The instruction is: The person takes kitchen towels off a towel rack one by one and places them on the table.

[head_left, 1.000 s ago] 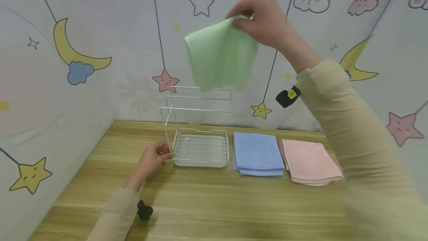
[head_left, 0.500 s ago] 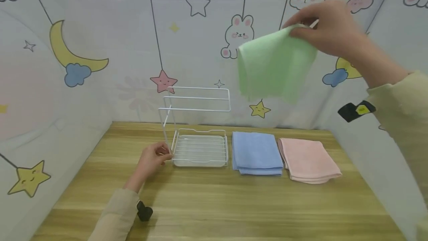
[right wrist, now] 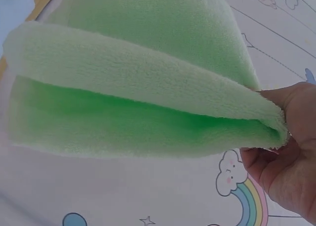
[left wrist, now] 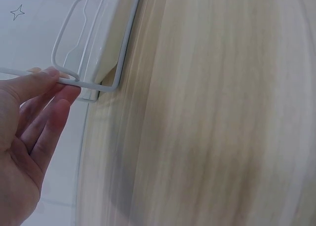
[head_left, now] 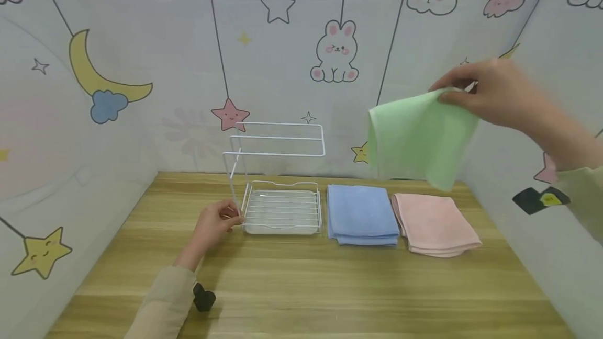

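My right hand (head_left: 494,93) pinches a light green towel (head_left: 419,137) by its upper edge and holds it in the air at the right. The towel hangs folded; in the right wrist view its fluffy layers (right wrist: 133,68) part in a deep crease. Low on the left, my left hand (head_left: 214,226) pinches the lower side wire of a white wire rack (head_left: 278,154). Thumb and fingertips meet around that wire in the left wrist view, near the rack's bottom corner (left wrist: 111,88). The rack stands upright with a shallow tray (head_left: 282,230) in its base and bare upper bars.
A folded blue towel (head_left: 361,213) lies just right of the rack. Beside it is a folded pink towel (head_left: 435,224). All stand on a wood-grain table (head_left: 301,286), with a cartoon-printed backdrop (head_left: 179,41) behind and at both sides.
My right hand has carried the green towel from above the rack to the right, then lowered it over the blue and pink towels. The left hand keeps its hold on the rack.
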A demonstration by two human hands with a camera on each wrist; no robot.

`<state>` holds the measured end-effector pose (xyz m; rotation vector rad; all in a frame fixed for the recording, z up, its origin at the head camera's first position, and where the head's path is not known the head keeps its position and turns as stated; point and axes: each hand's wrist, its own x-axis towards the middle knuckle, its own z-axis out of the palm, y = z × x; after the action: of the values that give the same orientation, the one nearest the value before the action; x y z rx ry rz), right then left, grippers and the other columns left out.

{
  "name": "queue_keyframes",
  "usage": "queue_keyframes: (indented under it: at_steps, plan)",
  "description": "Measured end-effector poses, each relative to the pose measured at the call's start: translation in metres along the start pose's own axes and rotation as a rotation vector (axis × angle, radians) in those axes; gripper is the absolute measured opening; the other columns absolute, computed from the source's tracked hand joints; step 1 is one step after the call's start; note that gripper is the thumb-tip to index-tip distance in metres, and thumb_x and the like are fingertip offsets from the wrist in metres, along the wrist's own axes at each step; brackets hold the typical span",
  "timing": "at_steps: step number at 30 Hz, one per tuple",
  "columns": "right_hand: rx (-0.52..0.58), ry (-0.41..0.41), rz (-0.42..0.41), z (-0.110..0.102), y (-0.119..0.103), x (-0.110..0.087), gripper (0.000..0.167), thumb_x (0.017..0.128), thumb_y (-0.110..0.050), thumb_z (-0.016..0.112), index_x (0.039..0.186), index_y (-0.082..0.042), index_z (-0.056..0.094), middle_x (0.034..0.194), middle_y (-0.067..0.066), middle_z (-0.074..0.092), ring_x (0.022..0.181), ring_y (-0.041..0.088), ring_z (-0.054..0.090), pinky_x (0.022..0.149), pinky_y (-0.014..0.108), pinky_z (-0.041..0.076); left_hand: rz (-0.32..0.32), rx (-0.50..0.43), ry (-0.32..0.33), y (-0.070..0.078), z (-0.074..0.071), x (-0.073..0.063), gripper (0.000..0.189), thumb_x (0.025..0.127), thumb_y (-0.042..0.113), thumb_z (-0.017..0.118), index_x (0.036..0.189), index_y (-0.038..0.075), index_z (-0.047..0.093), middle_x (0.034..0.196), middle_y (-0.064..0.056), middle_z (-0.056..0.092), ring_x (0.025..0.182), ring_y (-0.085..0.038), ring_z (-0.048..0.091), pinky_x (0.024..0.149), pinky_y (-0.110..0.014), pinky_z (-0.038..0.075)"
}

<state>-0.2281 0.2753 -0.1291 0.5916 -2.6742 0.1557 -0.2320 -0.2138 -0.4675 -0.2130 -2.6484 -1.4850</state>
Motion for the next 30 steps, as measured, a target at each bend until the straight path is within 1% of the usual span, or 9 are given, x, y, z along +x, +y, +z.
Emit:
queue_keyframes:
  at_steps: [5,8,11,15,18,22,25,27,30]
  plan:
    - [0.079,-0.024,-0.013,0.027,-0.002,-0.025,0.017,0.090,-0.014,0.071,0.106,-0.017,0.075,0.100,0.009,0.075,0.069,0.008,0.058,0.056,0.017,0.047,-0.005,0.015,-0.001,0.000,0.001,-0.001,0.014,0.085,0.005,0.075,0.088,0.002,0.062,0.089,-0.019,0.074,0.077,-0.020,0.072,0.058,-0.026,0.059]
    - [0.135,-0.046,-0.019,0.045,-0.005,-0.039,0.017,0.088,-0.010,0.073,0.104,-0.017,0.076,0.097,0.006,0.075,0.072,0.007,0.060,0.059,0.016,0.049,-0.012,0.016,0.004,0.001,0.002,-0.001,0.014,0.084,0.004,0.075,0.088,0.003,0.062,0.090,-0.019,0.074,0.077,-0.019,0.072,0.057,-0.024,0.058]
    - [0.166,-0.082,-0.058,0.063,-0.011,-0.051,0.018,0.087,-0.008,0.074,0.102,-0.018,0.076,0.094,0.001,0.075,0.075,0.005,0.060,0.062,0.017,0.052,-0.009,0.004,0.004,0.001,0.002,-0.001,0.014,0.084,0.003,0.075,0.088,0.002,0.062,0.091,-0.020,0.074,0.078,-0.020,0.072,0.057,-0.023,0.058]
    - [0.218,-0.161,-0.096,0.086,-0.020,-0.066,0.018,0.087,-0.008,0.073,0.102,-0.019,0.075,0.095,-0.004,0.075,0.078,0.005,0.060,0.065,0.020,0.054,0.002,-0.009,0.002,0.000,0.001,-0.001,0.015,0.084,0.003,0.075,0.089,0.000,0.062,0.091,-0.023,0.074,0.080,-0.026,0.073,0.057,-0.025,0.059]
    - [0.273,-0.186,-0.107,0.100,-0.028,-0.078,0.019,0.087,-0.009,0.074,0.101,-0.021,0.075,0.093,-0.007,0.074,0.078,0.002,0.059,0.065,0.020,0.053,0.008,-0.013,0.001,-0.001,0.002,-0.002,0.015,0.084,0.003,0.075,0.088,0.000,0.061,0.092,-0.024,0.074,0.081,-0.030,0.074,0.058,-0.028,0.060]
    - [0.375,-0.166,-0.157,0.113,-0.038,-0.093,0.021,0.085,-0.007,0.076,0.098,-0.023,0.074,0.089,-0.011,0.073,0.076,-0.003,0.057,0.061,0.019,0.052,0.004,-0.010,-0.001,-0.001,0.003,-0.001,0.015,0.084,0.003,0.075,0.088,0.000,0.061,0.092,-0.023,0.074,0.080,-0.027,0.074,0.058,-0.027,0.060]
    - [0.458,-0.163,-0.209,0.120,-0.044,-0.102,0.022,0.084,-0.006,0.076,0.096,-0.024,0.073,0.088,-0.013,0.072,0.075,-0.004,0.056,0.059,0.019,0.051,0.001,-0.001,0.005,0.000,0.003,-0.001,0.015,0.084,0.002,0.075,0.089,0.001,0.061,0.092,-0.023,0.074,0.080,-0.023,0.073,0.058,-0.024,0.059]
    - [0.509,-0.188,-0.219,0.122,-0.047,-0.108,0.021,0.085,-0.007,0.076,0.097,-0.024,0.073,0.090,-0.014,0.072,0.075,-0.004,0.056,0.060,0.019,0.052,0.002,0.004,0.012,0.000,0.002,-0.001,0.015,0.084,0.002,0.075,0.088,0.001,0.061,0.092,-0.022,0.074,0.079,-0.023,0.073,0.057,-0.024,0.059]
    - [0.569,-0.254,-0.206,0.124,-0.053,-0.117,0.020,0.086,-0.010,0.075,0.098,-0.026,0.072,0.092,-0.015,0.071,0.077,-0.003,0.057,0.062,0.019,0.053,0.009,-0.002,0.006,0.000,0.002,-0.001,0.015,0.084,0.001,0.075,0.089,0.000,0.061,0.091,-0.023,0.074,0.079,-0.025,0.073,0.056,-0.023,0.058]
